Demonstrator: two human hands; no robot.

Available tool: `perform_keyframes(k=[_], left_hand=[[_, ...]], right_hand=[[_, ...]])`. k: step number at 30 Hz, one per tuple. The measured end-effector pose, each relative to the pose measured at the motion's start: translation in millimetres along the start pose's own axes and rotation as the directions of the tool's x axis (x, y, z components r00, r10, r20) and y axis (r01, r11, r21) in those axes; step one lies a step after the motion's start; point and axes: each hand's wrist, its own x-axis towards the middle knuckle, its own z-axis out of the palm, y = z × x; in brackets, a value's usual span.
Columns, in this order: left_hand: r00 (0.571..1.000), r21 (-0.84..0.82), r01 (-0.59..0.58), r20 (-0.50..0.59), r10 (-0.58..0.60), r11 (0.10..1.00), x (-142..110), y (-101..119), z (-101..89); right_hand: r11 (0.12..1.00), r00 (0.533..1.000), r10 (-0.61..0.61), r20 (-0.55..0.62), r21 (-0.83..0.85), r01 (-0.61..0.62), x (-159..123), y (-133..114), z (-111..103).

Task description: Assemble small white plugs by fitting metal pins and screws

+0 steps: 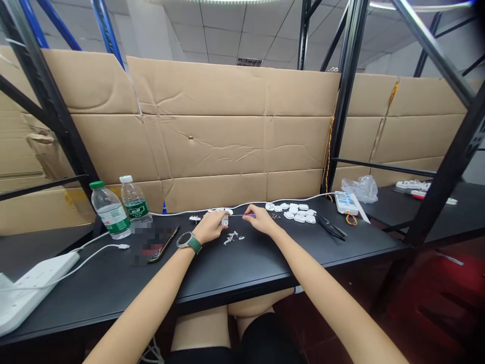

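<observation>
My left hand, with a green-strapped watch on its wrist, is closed on a small white plug part resting on the black table. My right hand is closed on a thin screwdriver with a purple handle, its tip pointing left at the white part. A few tiny white pieces lie just in front of my left hand. A cluster of several white plug shells sits to the right of my right hand.
Two water bottles stand at the left, with a phone beside them. A white power strip and cable lie at the near left. Black pliers and a white socket block lie right. Cardboard walls the back.
</observation>
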Motion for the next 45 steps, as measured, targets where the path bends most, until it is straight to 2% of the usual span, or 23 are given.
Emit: perform_keyframes(k=[4,12,19,22,26,32,36,40,42,45], left_hand=[[0.999,0.019,-0.030,0.013,0.030,0.999,0,0,1.3],[1.000,0.006,-0.029,0.010,0.029,1.000,0,-3,1.0],[0.988,0.128,0.156,0.004,-0.157,0.980,-1,-2,-9.6],[0.981,0.184,0.180,0.036,-0.189,0.966,-3,-3,-12.0],[0.965,0.240,0.195,0.127,-0.230,0.951,-7,0,-14.1],[0.945,0.236,0.254,0.145,-0.293,0.938,-9,4,-20.7],[0.928,0.281,0.315,0.109,-0.356,0.907,-9,-3,-18.9],[0.920,0.309,0.365,0.024,-0.391,0.878,-8,-8,-15.0],[0.929,0.297,0.359,-0.024,-0.369,0.885,-8,-9,-13.1],[0.957,0.275,0.289,-0.064,-0.283,0.917,-7,-10,-7.9]], right_hand=[[0.999,1.000,0.001,-0.030,-0.037,-0.002,0,-4,-5],[0.990,0.995,0.050,0.089,-0.135,-0.038,-3,-15,-11],[0.975,0.985,0.171,0.004,-0.146,-0.168,-1,-15,-9],[0.966,0.978,0.209,-0.027,-0.149,-0.210,0,-13,-9],[0.968,0.979,0.204,-0.013,-0.145,-0.204,2,-10,-8],[0.973,0.982,0.187,-0.004,-0.133,-0.186,2,-6,-5],[0.978,0.986,0.167,-0.011,-0.125,-0.167,2,-5,-5],[0.980,0.987,0.160,-0.015,-0.114,-0.160,2,-5,-4],[0.980,0.986,0.165,-0.012,-0.107,-0.165,2,-5,-3],[0.981,0.985,0.171,-0.012,-0.095,-0.171,3,-2,-1]])
